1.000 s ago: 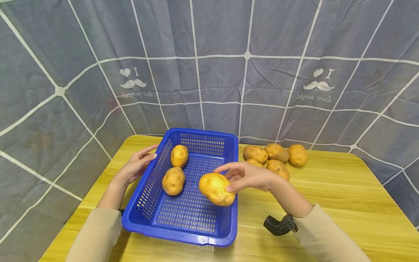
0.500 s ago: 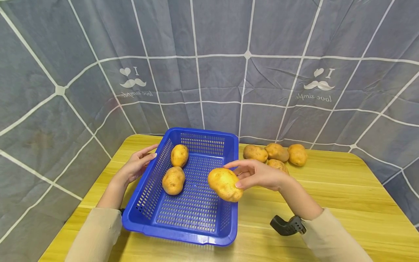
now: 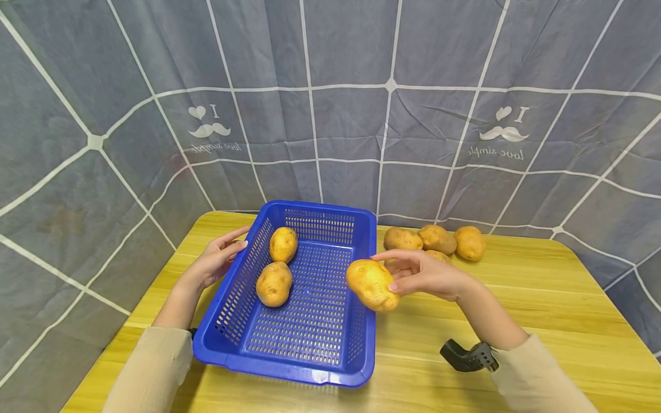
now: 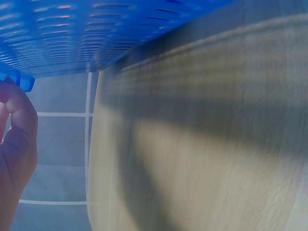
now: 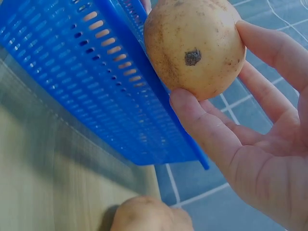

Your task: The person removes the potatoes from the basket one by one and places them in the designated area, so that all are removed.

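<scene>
In the head view my right hand [image 3: 431,278] pinches a large yellow potato [image 3: 372,285] between thumb and fingers, above the right rim of the blue plastic basket [image 3: 284,370]. A dark spot marks the held potato [image 5: 195,50] in the right wrist view. My left hand [image 3: 216,261] holds the basket's left rim; its thumb [image 4: 21,125] bends up to the rim in the left wrist view. Two potatoes lie inside along the basket's left side, a rear potato [image 3: 283,245] and a nearer potato [image 3: 273,284].
Several potatoes [image 3: 436,239] lie grouped on the wooden table [image 3: 542,298] right of the basket, partly hidden behind my right hand. A grey checked curtain [image 3: 346,120] hangs behind and left of the table. A black strap device [image 3: 470,355] sits on my right wrist.
My right hand has moved right and slightly away with the potato, from over the basket's inside to over its right rim. The left hand and the basket have stayed in place.
</scene>
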Demonstrator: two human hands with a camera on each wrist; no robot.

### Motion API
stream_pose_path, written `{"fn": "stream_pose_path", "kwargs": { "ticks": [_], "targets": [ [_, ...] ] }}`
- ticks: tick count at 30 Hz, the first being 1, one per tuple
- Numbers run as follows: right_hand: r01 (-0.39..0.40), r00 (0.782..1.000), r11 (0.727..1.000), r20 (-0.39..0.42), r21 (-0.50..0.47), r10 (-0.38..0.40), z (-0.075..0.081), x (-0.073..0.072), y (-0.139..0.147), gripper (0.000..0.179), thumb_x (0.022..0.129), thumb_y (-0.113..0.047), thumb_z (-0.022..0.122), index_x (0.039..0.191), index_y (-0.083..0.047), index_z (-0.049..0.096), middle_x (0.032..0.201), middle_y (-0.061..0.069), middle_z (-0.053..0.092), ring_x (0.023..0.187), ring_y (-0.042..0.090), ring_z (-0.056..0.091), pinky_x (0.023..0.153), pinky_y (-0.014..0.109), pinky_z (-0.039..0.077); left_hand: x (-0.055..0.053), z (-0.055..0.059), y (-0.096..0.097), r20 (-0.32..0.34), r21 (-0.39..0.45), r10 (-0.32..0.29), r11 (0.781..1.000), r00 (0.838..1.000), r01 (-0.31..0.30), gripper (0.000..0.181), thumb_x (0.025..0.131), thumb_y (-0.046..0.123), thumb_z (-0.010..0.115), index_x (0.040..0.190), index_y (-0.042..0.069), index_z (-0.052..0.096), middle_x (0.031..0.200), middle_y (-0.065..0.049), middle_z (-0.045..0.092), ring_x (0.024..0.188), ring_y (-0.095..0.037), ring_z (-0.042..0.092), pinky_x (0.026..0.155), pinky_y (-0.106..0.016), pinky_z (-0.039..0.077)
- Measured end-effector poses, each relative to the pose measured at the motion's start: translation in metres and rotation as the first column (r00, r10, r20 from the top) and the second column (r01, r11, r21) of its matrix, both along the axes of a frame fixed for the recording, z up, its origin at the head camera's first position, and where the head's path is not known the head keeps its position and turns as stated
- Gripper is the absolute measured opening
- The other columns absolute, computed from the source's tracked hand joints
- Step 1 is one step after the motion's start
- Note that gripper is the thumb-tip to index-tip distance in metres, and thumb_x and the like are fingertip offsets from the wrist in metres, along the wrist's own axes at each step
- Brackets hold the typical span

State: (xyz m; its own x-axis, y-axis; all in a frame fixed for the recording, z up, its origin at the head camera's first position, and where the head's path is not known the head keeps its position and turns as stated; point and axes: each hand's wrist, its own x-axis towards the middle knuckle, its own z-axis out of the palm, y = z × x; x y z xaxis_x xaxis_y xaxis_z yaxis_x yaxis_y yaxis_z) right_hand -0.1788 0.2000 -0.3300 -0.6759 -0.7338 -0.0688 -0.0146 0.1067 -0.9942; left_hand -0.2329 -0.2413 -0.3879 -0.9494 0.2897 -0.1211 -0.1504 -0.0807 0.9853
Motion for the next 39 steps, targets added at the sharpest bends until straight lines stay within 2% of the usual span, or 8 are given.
{"fn": "stream_pose_path", "kwargs": {
  "ticks": [5, 14, 25, 34, 39],
  "targets": [
    [0.029, 1.0, 0.999, -0.01, 0.021, -0.029, 0.002, 0.002, 0.011, 0.051, 0.085, -0.001, 0.064, 0.133, -0.007, 0.048, 0.109, 0.016, 0.057, 0.094, 0.022, 0.061, 0.08, 0.037, 0.053, 0.0, 0.001, 0.0, -0.002, -0.005, -0.004, 1.0, 1.0, 0.004, 0.057, 0.097, 0.012, 0.05, 0.146, 0.001, 0.024, 0.092, 0.0, 0.061, 0.078, -0.011, 0.064, 0.068, -0.026, 0.055],
    [0.033, 0.999, 0.999, 0.018, -0.022, -0.033, -0.001, 0.006, 0.028, 0.049, 0.087, 0.001, 0.059, 0.132, -0.017, 0.052, 0.108, 0.012, 0.057, 0.091, 0.016, 0.06, 0.077, 0.031, 0.053, 0.003, 0.003, 0.001, 0.005, 0.002, -0.002, 1.0, 1.0, 0.002, 0.058, 0.097, 0.012, 0.05, 0.147, 0.002, 0.023, 0.093, -0.001, 0.06, 0.079, -0.012, 0.064, 0.068, -0.026, 0.055],
    [0.102, 0.994, 0.994, 0.033, 0.024, -0.103, -0.007, 0.011, 0.047, 0.048, 0.089, -0.001, 0.057, 0.131, -0.024, 0.053, 0.108, 0.012, 0.053, 0.09, 0.014, 0.058, 0.079, 0.034, 0.052, 0.003, 0.003, 0.002, 0.006, 0.019, -0.002, 1.0, 1.0, 0.001, 0.057, 0.097, 0.011, 0.049, 0.147, 0.002, 0.023, 0.092, -0.001, 0.06, 0.078, -0.012, 0.064, 0.067, -0.026, 0.056],
    [0.096, 0.994, 0.995, 0.053, -0.005, -0.095, -0.013, 0.014, 0.063, 0.048, 0.091, 0.001, 0.053, 0.132, -0.024, 0.05, 0.113, 0.012, 0.055, 0.097, 0.019, 0.06, 0.083, 0.038, 0.052, 0.003, 0.0, 0.002, 0.006, 0.029, 0.005, 1.0, 1.0, -0.005, 0.057, 0.097, 0.011, 0.049, 0.147, 0.001, 0.022, 0.092, -0.001, 0.06, 0.078, -0.011, 0.064, 0.067, -0.026, 0.056],
    [0.126, 0.99, 0.992, 0.061, 0.03, -0.128, -0.015, 0.016, 0.071, 0.047, 0.091, -0.001, 0.053, 0.131, -0.025, 0.05, 0.113, 0.013, 0.051, 0.096, 0.018, 0.059, 0.083, 0.039, 0.052, 0.002, -0.001, 0.002, 0.0, 0.036, 0.009, 0.999, 1.0, -0.009, 0.057, 0.097, 0.011, 0.049, 0.147, 0.001, 0.022, 0.093, 0.0, 0.061, 0.078, -0.011, 0.064, 0.067, -0.026, 0.055]
  ]
}}
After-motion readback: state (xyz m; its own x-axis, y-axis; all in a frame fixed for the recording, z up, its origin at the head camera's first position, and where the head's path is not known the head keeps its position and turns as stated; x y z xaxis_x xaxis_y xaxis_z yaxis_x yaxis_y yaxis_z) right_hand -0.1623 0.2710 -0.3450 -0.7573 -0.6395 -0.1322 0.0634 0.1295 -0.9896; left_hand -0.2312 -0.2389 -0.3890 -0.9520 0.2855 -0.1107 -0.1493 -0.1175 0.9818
